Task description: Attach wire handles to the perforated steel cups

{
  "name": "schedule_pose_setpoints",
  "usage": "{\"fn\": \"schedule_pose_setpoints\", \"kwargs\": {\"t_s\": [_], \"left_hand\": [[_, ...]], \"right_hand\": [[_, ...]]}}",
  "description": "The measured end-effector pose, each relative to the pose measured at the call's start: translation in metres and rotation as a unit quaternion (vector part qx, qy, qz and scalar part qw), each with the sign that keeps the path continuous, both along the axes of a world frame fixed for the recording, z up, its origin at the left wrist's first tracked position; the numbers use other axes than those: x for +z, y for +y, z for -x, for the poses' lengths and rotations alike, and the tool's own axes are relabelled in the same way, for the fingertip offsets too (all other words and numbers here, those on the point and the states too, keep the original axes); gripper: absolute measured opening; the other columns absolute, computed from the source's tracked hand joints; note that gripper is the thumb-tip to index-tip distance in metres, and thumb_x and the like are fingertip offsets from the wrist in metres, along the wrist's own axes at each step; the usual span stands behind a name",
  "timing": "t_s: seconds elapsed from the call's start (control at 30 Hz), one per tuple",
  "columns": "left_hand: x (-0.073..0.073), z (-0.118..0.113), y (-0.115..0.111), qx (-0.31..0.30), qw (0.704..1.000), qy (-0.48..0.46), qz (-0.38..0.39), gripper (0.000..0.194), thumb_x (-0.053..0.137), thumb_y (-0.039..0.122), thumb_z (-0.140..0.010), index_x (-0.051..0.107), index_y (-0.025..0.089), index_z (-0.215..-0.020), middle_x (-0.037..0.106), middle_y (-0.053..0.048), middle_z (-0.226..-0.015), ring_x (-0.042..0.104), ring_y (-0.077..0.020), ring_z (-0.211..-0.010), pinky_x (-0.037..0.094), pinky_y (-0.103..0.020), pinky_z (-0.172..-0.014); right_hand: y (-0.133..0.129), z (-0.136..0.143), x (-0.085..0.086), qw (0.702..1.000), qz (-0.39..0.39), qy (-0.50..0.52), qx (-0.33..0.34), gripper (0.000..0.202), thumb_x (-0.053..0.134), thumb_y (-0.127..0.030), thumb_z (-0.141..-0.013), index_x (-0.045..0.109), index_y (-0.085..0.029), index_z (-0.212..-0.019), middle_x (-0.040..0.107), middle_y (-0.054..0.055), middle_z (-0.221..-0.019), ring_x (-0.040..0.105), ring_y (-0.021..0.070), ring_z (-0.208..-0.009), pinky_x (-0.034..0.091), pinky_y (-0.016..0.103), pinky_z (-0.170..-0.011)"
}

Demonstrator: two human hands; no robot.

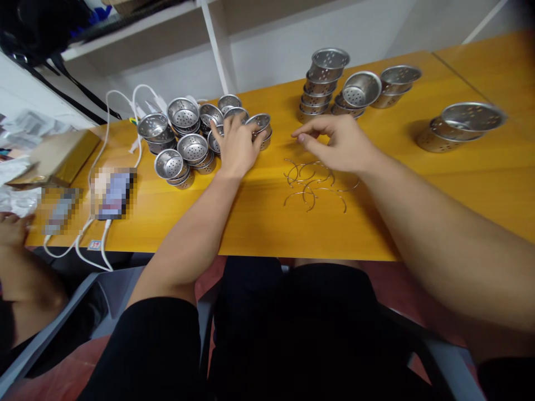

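Note:
My left hand (239, 142) lies over the right side of a cluster of perforated metal cups, its fingers spread among the rims. Its thumb and forefinger are at a cup (259, 120) at the cluster's right end; I cannot tell whether they grip it. Other stacked cups (193, 148) stand to the left of this hand. My right hand (340, 143) hovers over the table with thumb and forefinger stretched leftward, slightly apart, and nothing visible between them. Just below it, several thin curved wires (309, 186) lie loosely on the wood.
On the yellow table (267, 234), a tall cup stack (320, 92) and tilted cups (361, 89) stand at the back. More nested cups (460, 128) lie far right. Phones (116, 195) with white cables (106, 245), a cardboard box (62, 159) and another person's arm (29, 273) are left.

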State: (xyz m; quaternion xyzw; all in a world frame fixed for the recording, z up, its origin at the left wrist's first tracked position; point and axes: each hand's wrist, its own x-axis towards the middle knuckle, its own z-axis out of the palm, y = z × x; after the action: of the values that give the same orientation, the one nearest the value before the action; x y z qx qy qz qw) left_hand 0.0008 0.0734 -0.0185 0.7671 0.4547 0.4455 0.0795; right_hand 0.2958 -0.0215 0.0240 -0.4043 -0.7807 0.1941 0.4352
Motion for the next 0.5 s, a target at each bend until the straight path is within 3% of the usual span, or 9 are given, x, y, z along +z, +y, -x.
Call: {"fn": "schedule_pose_setpoints", "kwargs": {"t_s": [0.2,0.4,0.5], "left_hand": [[-0.0095,0.0010,0.0090,0.000,0.998,0.067,-0.008,0.022,0.075,0.053,-0.107,0.086,0.044,-0.123,0.079,-0.007,-0.156,0.057,-0.0457,-0.160,-0.008,-0.090,-0.152],[-0.0101,0.0016,0.0071,-0.022,0.997,0.066,-0.025,0.022,0.068,0.053,-0.111,0.085,0.043,-0.122,0.084,-0.008,-0.141,0.059,-0.0423,-0.153,0.002,-0.087,-0.155],[-0.0105,0.0017,0.0075,0.003,0.997,0.074,-0.009,0.022,0.069,0.051,-0.110,0.085,0.041,-0.121,0.084,-0.009,-0.142,0.059,-0.0446,-0.155,-0.005,-0.089,-0.153]], "right_hand": [[0.0014,0.0011,0.0002,1.000,-0.014,-0.006,0.009,0.018,0.078,-0.042,-0.105,0.091,-0.031,-0.107,0.092,0.010,-0.111,0.084,0.0388,-0.099,0.070,0.065,-0.097],[0.0019,0.0001,0.0010,1.000,-0.007,-0.004,0.014,0.014,0.082,-0.045,-0.103,0.090,-0.033,-0.104,0.091,0.009,-0.107,0.083,0.0395,-0.097,0.070,0.066,-0.095],[-0.0003,0.0005,0.0007,1.000,0.002,-0.008,0.008,0.014,0.080,-0.047,-0.105,0.090,-0.037,-0.105,0.091,0.006,-0.110,0.084,0.0395,-0.102,0.071,0.064,-0.098]]}}
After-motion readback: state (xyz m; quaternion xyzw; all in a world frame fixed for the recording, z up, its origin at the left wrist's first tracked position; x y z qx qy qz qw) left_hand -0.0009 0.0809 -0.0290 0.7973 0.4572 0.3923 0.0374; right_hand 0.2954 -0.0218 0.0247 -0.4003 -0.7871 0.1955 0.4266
